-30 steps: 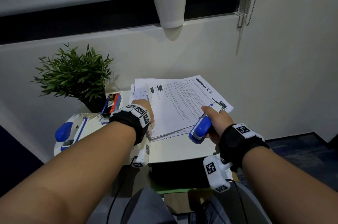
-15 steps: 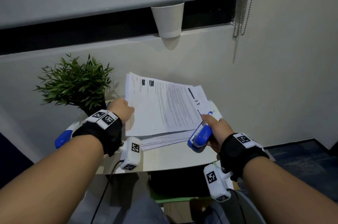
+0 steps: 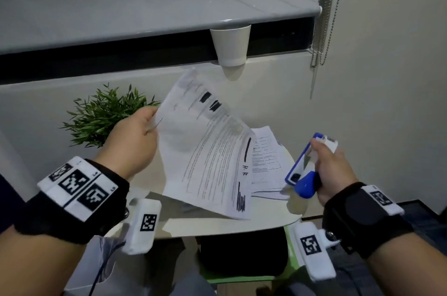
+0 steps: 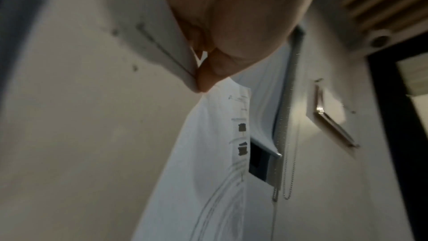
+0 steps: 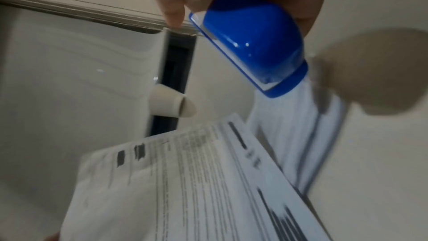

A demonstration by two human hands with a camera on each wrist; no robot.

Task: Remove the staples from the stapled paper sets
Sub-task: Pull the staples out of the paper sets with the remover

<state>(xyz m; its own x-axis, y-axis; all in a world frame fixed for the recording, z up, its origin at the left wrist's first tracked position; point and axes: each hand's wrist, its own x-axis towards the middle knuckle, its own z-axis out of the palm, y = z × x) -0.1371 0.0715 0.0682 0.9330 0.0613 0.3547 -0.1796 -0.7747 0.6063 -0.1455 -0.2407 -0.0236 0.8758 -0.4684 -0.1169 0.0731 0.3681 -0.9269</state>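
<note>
Left hand pinches left edge of white printed paper set, holds it tilted, lifted above small white table. Green potted plant behind left hand. White paper cup on ledge above. Loose stack of printed sheets lies on table beneath raised set. Right hand grips blue-and-white plastic staple remover, just right of stack, clear of raised set.

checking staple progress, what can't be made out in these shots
- Staple in the lifted paper set: too small in the head view, blurred in both wrist views.
- Left hand fingertips: behind the sheets in the head view.
- Blue staple remover tip: covered by the right hand.
- Printed text: motion-blurred, unreadable.
</note>
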